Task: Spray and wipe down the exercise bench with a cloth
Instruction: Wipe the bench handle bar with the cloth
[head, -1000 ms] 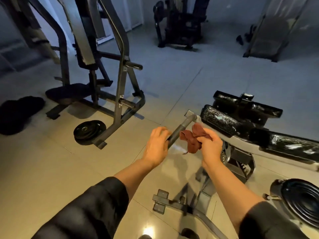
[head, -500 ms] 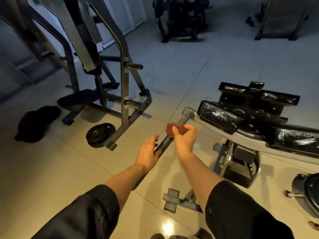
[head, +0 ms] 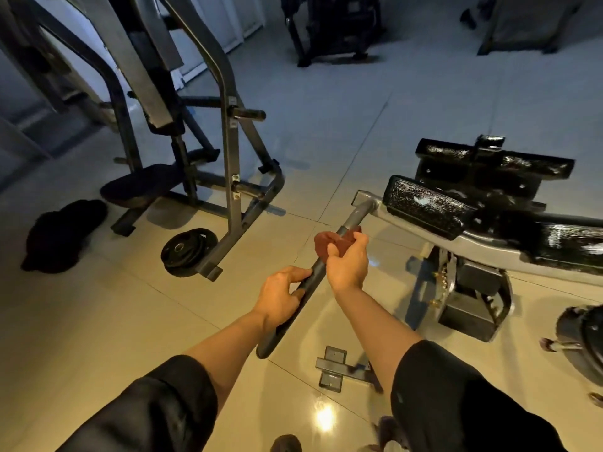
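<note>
Glossy beige floor tiles [head: 107, 321] fill a dim gym room, with a bright light reflection near the bottom of the view. On the right stands the exercise bench [head: 489, 249], a grey metal frame carrying shiny black pads [head: 424, 207] that show pale wet-looking patches. From the near end of its frame a dark grey bar [head: 350, 220] slants down and to the left toward the person.

The right hand [head: 347, 265] holds a reddish-brown cloth [head: 336, 241] bunched around the upper part of the bar, its fingers [head: 360, 239] curled over the cloth and pressing it against the metal. The left hand [head: 280, 295] grips the bar lower down, just below the right hand, with its fingers [head: 298, 275] wrapped round the bar from the left side; the thumb cannot be made out clearly. Both forearms are bare below dark sleeves [head: 163, 409].

To the left, well apart from the bench, stands a tall grey weight machine [head: 228, 141] with a black seat pad [head: 140, 187]. A black weight plate [head: 189, 249] lies on the floor against its foot. Farther left a dark heap [head: 62, 236] rests on the tiles; what it is cannot be told. Another weight plate [head: 587, 337] shows at the right edge, and more dark machines [head: 332, 24] stand along the far side of the room.
</note>
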A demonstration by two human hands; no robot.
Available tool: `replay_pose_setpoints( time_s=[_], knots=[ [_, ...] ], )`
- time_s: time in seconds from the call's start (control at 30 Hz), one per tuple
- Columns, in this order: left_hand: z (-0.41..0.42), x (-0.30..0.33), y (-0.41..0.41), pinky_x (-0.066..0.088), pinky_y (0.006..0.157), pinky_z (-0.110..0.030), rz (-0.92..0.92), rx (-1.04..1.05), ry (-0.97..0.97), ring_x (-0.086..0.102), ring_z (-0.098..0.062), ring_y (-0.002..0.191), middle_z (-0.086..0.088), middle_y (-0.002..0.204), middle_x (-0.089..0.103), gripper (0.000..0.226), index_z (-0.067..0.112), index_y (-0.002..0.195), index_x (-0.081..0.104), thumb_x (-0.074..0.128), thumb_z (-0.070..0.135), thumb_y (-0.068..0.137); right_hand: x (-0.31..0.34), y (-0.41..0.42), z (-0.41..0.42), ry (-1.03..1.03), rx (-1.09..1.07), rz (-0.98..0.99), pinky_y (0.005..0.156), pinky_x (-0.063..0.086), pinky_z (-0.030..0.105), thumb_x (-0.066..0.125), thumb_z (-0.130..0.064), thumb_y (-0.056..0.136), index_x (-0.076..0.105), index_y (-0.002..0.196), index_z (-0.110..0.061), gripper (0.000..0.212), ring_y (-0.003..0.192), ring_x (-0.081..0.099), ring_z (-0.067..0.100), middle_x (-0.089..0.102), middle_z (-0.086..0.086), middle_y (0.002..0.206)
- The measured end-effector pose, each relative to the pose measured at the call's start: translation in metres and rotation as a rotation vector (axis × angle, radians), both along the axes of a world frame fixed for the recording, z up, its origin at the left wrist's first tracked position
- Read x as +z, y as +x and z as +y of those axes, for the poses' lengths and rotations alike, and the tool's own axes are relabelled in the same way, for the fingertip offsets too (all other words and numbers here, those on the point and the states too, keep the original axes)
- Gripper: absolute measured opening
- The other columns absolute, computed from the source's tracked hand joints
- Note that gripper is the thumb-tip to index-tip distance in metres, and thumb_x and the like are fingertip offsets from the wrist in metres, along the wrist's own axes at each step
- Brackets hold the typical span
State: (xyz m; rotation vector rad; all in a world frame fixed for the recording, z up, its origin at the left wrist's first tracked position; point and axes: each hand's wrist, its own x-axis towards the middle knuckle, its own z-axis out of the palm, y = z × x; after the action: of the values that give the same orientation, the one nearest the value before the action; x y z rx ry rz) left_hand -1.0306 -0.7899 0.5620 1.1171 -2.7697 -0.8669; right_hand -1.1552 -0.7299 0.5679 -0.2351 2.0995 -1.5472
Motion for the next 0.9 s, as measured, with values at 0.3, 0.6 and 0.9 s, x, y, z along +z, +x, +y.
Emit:
replay_pose_setpoints(
  time_s=[0.3,0.6,0.9],
  knots=[
    [-0.023,-0.022,0.050,0.035,0.096,-0.011,0.138,-0.215,0.066,0.053,-0.010,0.113,0.001,0.121,0.059,0.032,0.011,0.116,0.067,0.061,-0.002,0.087,-0.029,0.110,0.002,0.124,-0.100,0.336,0.086,0.049,0.039,0.060,-0.008,0.091,0.050,0.125,-0.008,0.035,0.104,0.059,0.032,0.055,0.011,0.120],
    [-0.025,-0.054,0.123,0.041,0.095,-0.014,0.138,-0.235,0.092,0.060,-0.012,0.105,0.002,0.112,0.063,0.034,0.014,0.107,0.070,0.080,0.008,0.075,-0.037,0.177,0.014,0.239,-0.089,0.253,0.095,0.041,0.033,0.058,-0.012,0.094,0.049,0.126,-0.010,0.033,0.113,0.055,0.028,0.053,0.009,0.125],
    [-0.027,-0.059,0.132,0.038,0.098,-0.016,0.206,-0.157,0.205,0.057,-0.014,0.111,0.000,0.118,0.060,0.037,0.011,0.115,0.069,0.076,0.006,0.079,-0.019,0.127,-0.012,0.392,0.032,0.468,0.111,0.032,0.033,0.060,-0.009,0.093,0.047,0.139,-0.011,0.047,0.134,0.040,0.030,0.027,0.010,0.156]
  ],
)
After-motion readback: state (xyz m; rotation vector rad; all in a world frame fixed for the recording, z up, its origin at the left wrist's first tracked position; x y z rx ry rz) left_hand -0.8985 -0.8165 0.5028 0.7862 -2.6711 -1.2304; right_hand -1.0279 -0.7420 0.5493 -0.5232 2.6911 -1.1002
